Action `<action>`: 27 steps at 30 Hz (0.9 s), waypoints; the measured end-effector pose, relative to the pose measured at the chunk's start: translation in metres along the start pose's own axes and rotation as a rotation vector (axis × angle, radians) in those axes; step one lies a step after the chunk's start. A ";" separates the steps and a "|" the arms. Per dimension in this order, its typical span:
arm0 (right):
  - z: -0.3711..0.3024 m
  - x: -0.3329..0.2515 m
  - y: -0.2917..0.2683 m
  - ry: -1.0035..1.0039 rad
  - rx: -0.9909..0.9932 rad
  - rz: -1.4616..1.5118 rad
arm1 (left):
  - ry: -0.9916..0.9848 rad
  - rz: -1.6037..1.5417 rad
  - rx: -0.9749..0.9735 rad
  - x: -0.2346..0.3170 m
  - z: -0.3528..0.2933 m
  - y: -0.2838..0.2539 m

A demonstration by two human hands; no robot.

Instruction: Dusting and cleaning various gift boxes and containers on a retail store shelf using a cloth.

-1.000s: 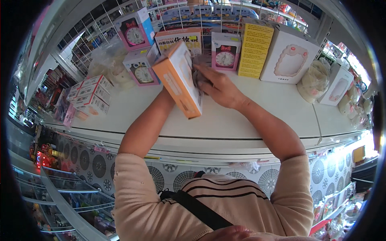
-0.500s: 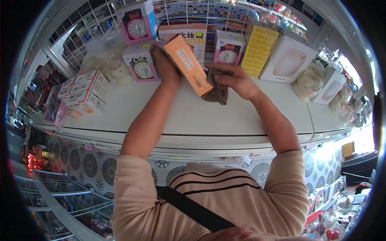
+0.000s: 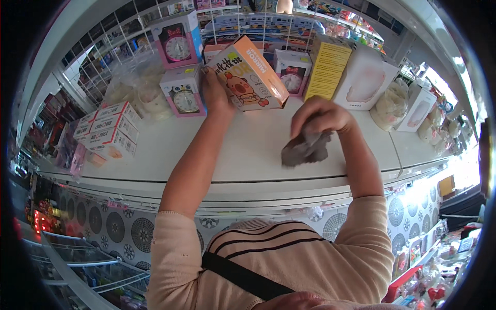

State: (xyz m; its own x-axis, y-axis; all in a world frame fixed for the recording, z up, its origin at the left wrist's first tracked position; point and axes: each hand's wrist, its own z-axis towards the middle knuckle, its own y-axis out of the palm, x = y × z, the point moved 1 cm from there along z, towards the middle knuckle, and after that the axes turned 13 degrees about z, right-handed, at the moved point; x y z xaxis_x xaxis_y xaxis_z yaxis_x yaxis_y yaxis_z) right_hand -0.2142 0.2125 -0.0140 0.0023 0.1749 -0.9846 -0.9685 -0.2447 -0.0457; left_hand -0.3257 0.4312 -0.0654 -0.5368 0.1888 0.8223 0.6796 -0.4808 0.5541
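My left hand (image 3: 216, 92) grips the left side of a mirror box (image 3: 247, 85), orange and white with a cartoon animal on its front. The box is tilted, its orange side turned up to the right. In my right hand (image 3: 321, 118) a crumpled dark grey cloth (image 3: 306, 148) hangs just over the white shelf top (image 3: 253, 155), to the right of the box and apart from it. The fingers are bent round the cloth. Behind the held box, another orange-topped box (image 3: 212, 50) is mostly hidden.
Two boxed clocks (image 3: 182, 93) are stacked left of my left hand. Small white cartons (image 3: 109, 132) sit farther left, by plastic-wrapped goods (image 3: 152, 95). Along the back right stand a pink clock box (image 3: 290, 72), a yellow box (image 3: 327, 67) and a white box (image 3: 364, 80). A wire grid rises behind.
The right hand has pulled the cloth away from the box, toward me and to the right. My left hand has turned the box so its cartoon front shows.
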 end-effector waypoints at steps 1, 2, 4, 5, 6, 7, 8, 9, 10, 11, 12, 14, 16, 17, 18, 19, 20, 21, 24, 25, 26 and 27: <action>0.010 0.007 0.010 0.091 -0.105 -0.075 | -0.001 0.010 -0.004 -0.002 0.001 -0.003; 0.017 0.011 0.019 0.187 -0.201 -0.153 | 0.017 0.018 -0.018 -0.004 0.002 -0.004; 0.024 0.028 0.025 0.263 -0.204 -0.188 | 0.023 0.029 -0.046 -0.010 -0.001 0.003; 0.024 0.037 0.026 0.343 -0.225 -0.226 | 0.078 0.107 -0.080 -0.013 -0.004 0.007; 0.024 0.043 0.025 0.343 -0.213 -0.222 | 0.134 0.183 -0.113 -0.015 -0.006 0.010; 0.024 0.048 0.022 0.340 -0.175 -0.187 | 0.125 0.184 -0.121 -0.019 -0.004 0.011; 0.026 0.049 0.021 0.334 -0.148 -0.150 | 0.221 0.428 -0.266 -0.018 -0.001 0.009; 0.026 0.049 0.020 0.368 -0.123 -0.172 | 0.315 0.671 -0.412 -0.020 -0.001 0.007; 0.027 0.048 0.020 0.370 -0.124 -0.165 | 0.308 0.673 -0.410 -0.024 -0.002 0.004; 0.026 0.045 0.020 0.366 -0.136 -0.193 | 0.236 0.686 -0.515 -0.025 -0.010 0.008; 0.026 0.045 0.020 0.361 -0.149 -0.222 | 0.163 0.697 -0.619 -0.028 -0.015 0.011; 0.024 0.051 0.016 0.323 -0.150 -0.259 | 0.106 0.808 -0.635 -0.033 -0.018 0.012; 0.022 0.054 0.013 0.283 -0.148 -0.300 | 0.143 0.974 -0.705 -0.029 -0.024 0.014; 0.023 0.052 0.015 0.262 -0.160 -0.320 | 0.142 0.974 -0.701 -0.030 -0.022 0.010; 0.024 0.051 0.015 0.240 -0.171 -0.341 | 0.188 1.006 -0.736 -0.031 -0.020 0.006; 0.024 0.049 0.016 0.240 -0.174 -0.341 | 0.236 1.038 -0.771 -0.033 -0.019 0.004; 0.024 0.048 0.014 0.269 -0.156 -0.348 | 0.236 1.037 -0.770 -0.032 -0.021 0.005; 0.023 0.047 0.013 0.297 -0.137 -0.354 | 0.240 1.036 -0.759 -0.030 -0.024 0.007; 0.021 0.037 0.009 0.250 -0.019 -0.443 | 0.244 1.096 -0.706 -0.033 -0.030 0.017; 0.020 0.039 0.006 0.248 -0.022 -0.442 | 0.244 1.156 -0.665 -0.035 -0.032 0.019; 0.019 0.040 0.001 0.235 0.013 -0.496 | 0.246 1.156 -0.669 -0.036 -0.034 0.023; 0.017 0.040 -0.002 0.221 0.049 -0.549 | 0.227 1.113 -0.665 -0.036 -0.036 0.026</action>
State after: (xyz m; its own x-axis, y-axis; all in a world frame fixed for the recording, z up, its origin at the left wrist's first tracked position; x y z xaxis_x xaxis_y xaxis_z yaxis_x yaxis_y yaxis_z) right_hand -0.2165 0.2367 -0.0505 0.5532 0.0594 -0.8309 -0.8212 -0.1289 -0.5559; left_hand -0.3069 0.3813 -0.0854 0.0312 -0.6953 0.7181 0.4710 -0.6234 -0.6241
